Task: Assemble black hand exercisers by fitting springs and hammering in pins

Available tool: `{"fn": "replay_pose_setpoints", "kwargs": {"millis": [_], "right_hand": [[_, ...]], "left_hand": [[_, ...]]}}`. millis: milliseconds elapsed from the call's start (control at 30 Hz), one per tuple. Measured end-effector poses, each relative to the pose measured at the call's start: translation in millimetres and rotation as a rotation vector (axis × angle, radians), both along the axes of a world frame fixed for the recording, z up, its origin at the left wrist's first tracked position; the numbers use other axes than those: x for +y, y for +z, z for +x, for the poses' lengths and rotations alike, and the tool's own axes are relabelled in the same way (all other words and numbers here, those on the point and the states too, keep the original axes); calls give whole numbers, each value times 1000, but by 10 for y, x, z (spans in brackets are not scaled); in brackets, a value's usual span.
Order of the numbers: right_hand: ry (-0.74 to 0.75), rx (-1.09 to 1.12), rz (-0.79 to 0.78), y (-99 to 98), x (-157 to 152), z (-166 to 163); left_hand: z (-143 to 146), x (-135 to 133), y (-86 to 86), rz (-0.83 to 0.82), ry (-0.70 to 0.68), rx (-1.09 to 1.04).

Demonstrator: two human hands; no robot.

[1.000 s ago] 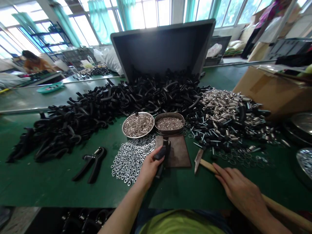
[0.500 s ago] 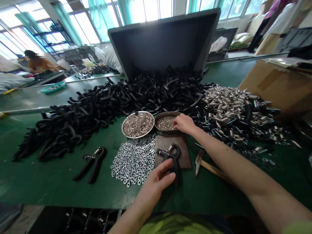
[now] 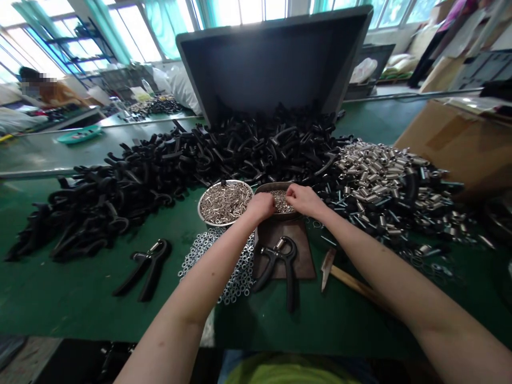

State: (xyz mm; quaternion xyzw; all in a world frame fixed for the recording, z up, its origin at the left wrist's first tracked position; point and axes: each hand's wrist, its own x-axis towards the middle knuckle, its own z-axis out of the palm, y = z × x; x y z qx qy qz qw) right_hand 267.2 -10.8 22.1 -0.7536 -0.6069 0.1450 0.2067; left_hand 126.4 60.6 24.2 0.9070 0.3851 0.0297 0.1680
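Seems to be picking tiny silvery metal pieces (image 3: 280, 202) from the dull oval tin (image 3: 285, 216) with curled left hand (image 3: 264, 205) and right hand (image 3: 302, 199); cannot tell either grip's contents. Likely calls for precise pinching, then reaching for the black V-shaped sprung handle (image 3: 289, 268), overhanging the brown square plate (image 3: 306, 266).

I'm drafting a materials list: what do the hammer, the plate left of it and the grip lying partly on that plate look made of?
Hammer: handle likely bare wood, pale tan and matt; head probably steel, greyish with brown patches.
Plate: perhaps rusted metal, dull brown; wood isn't ruled out.
Grip: probably satin black plastic, from soft highlights; its spring looks like shiny metal, bright coils.
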Motion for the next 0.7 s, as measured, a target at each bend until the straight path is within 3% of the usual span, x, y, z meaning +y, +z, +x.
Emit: {"fn": "replay_pose_setpoints", "kwargs": {"millis": [200, 300, 500, 700], "right_hand": [[56, 420, 153, 44, -435, -66], [116, 654, 118, -50, -653, -147], [210, 449, 58, -241, -760, -270], [277, 310, 43, -231, -701, -300]], "left_hand": [[108, 73, -152, -55, 53, -35], [60, 64, -153, -89, 93, -130], [-131, -24, -98, -268, 154, -415], [-454, -163, -101, -535, 203, -689]]}}
